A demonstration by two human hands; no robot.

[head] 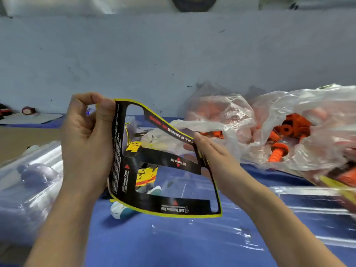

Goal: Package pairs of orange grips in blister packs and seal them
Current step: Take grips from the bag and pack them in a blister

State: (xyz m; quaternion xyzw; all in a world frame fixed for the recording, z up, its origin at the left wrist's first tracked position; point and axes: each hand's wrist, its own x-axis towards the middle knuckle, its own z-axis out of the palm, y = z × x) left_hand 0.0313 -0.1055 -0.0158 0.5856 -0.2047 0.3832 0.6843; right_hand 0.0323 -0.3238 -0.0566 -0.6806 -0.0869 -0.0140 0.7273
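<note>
I hold a black printed card insert (119,158) with a yellow edge and cut-out windows in front of me, above the blue table. My left hand (86,137) grips its left side, thumb and fingers pinching the top corner. My right hand (210,151) pinches the card's right edge between thumb and fingers, and the card bows between the two hands. Orange grips (279,149) lie in an open clear plastic bag (317,116) at the right. Clear blister shells (308,191) lie on the table at the lower right.
A second bag of orange parts (217,110) sits behind the first. A stack of clear plastic shells (28,180) fills the left. More yellow-and-black cards (146,176) and a white and teal object (123,211) lie beneath the card on the blue table (173,243). A grey wall stands behind.
</note>
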